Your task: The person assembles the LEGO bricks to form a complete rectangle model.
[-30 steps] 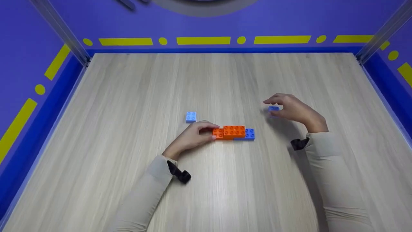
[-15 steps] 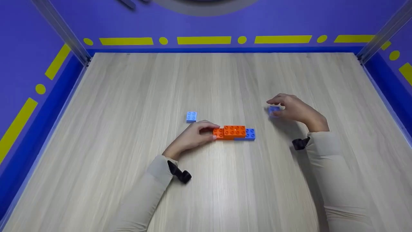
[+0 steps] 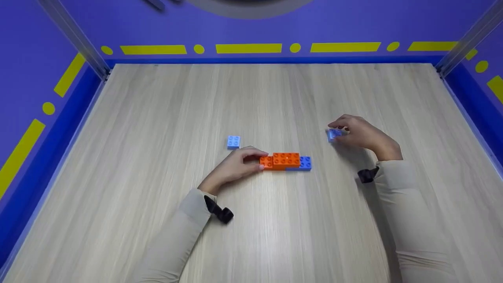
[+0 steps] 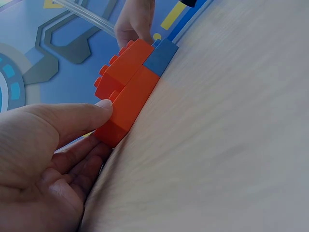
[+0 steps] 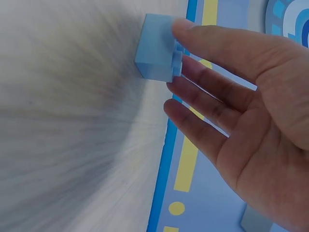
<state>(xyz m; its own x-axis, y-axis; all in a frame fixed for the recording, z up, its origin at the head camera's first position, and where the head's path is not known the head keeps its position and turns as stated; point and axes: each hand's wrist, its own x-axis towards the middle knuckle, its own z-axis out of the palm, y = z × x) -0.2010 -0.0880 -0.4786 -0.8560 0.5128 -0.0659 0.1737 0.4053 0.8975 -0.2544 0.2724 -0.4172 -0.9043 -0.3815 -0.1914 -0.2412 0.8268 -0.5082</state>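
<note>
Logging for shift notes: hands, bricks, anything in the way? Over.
Left hand grips orange-blue stack. Right hand at small blue brick, grip unclear. No obstacle seen between them.

The wood-grain table (image 3: 275, 236) bears joined orange-and-blue bricks (image 3: 286, 160) and two single blue bricks (image 3: 234, 141) (image 3: 332, 135).

Two long beige sleeves cover the arms, the left sleeve (image 3: 173, 239) and the right sleeve (image 3: 410, 220), with creases across the right one's near part. Each has a plain, smooth cuff. At the left wrist sits a small black device (image 3: 224, 215) with a rounded end; a similar black piece (image 3: 366, 175) sits at the right. Both hands, left hand (image 3: 235, 165) and right hand (image 3: 363, 135), are bare.
</note>
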